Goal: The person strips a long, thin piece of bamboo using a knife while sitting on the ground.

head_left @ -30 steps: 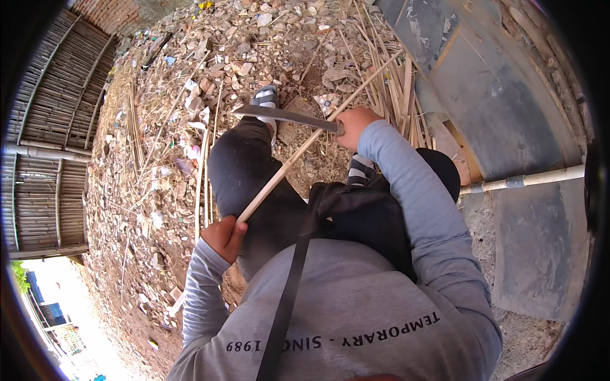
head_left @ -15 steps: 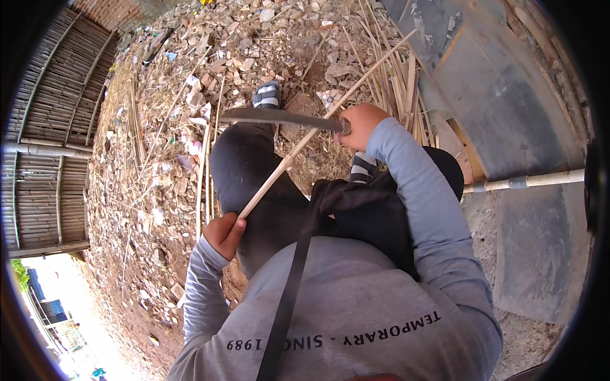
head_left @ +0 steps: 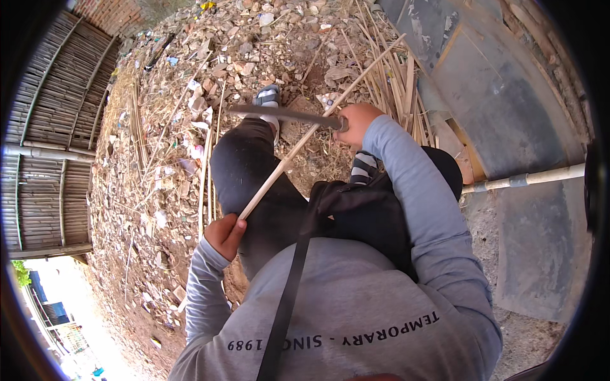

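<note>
A long pale strip of bamboo (head_left: 279, 167) slants from my left thigh up to the far right. Its near end is gripped by my left hand (head_left: 225, 236), thumb pressed along the top. My right hand (head_left: 359, 123) is closed round the handle of a machete (head_left: 274, 113), most of the handle being hidden in the fist. The dark blade points left and crosses over the strip close to that hand; whether its edge bites into the bamboo I cannot tell.
Several split bamboo strips (head_left: 401, 86) lie beyond my right hand. Rubble and straw (head_left: 171, 136) cover the ground. Grey sheets (head_left: 502, 95) with a bamboo pole (head_left: 540, 178) are on the right, a slatted bamboo wall (head_left: 54, 82) on the left. A black bag (head_left: 362, 213) rests on my lap.
The machete blade has turned so that it looks narrower, and its tip has shifted slightly right. The strip's far end has moved a little left and down. My left hand stays put.
</note>
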Tool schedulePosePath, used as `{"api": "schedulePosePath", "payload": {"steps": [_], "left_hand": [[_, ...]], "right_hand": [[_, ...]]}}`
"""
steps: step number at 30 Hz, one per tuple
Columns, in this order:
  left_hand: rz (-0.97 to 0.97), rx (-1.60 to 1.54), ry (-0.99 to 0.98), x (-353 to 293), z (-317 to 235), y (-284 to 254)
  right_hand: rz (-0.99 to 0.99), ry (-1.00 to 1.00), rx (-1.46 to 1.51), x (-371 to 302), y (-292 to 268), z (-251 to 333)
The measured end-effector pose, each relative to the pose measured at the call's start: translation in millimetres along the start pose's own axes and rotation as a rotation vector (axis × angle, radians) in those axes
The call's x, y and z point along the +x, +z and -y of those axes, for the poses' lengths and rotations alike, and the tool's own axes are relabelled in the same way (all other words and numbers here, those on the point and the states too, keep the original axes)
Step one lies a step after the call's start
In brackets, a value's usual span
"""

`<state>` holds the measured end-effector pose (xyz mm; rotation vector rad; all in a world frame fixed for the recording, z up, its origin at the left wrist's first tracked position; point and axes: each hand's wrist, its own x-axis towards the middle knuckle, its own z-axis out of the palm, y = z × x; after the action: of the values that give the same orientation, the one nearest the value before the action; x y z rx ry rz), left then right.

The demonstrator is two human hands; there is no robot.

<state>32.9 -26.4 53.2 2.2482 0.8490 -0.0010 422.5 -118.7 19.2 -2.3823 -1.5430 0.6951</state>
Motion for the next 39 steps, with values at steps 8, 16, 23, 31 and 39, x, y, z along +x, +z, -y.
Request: {"api": "schedulePosePath", "payload": {"steps": [8,16,23,31,39], "left_hand": [[0.011,0.003,-0.004,-0.2,-2.5,-2.0],[0.011,0.013,-0.034,-1.6,-0.6,-0.9],[0.014,0.015,-0.039,-0.7,-4.8,-1.6],[0.006,-0.025,-0.046,-1.4,-6.4,-1.0],[0.016,-0.026,-0.058,-1.3,-4.0,-0.5]], "right_hand": [[-0.157,0.026,0.001,3.4,3.8,-15.4],[-0.103,-0.121,-0.026,-2.6,11.8,7.8],[-0.074,-0.05,0.008,-1.8,5.4,3.5],[-0.137,-0.064,0.0,1.5,15.5,-4.3],[-0.141,-0.079,0.0,1.5,16.9,-4.5]]}}
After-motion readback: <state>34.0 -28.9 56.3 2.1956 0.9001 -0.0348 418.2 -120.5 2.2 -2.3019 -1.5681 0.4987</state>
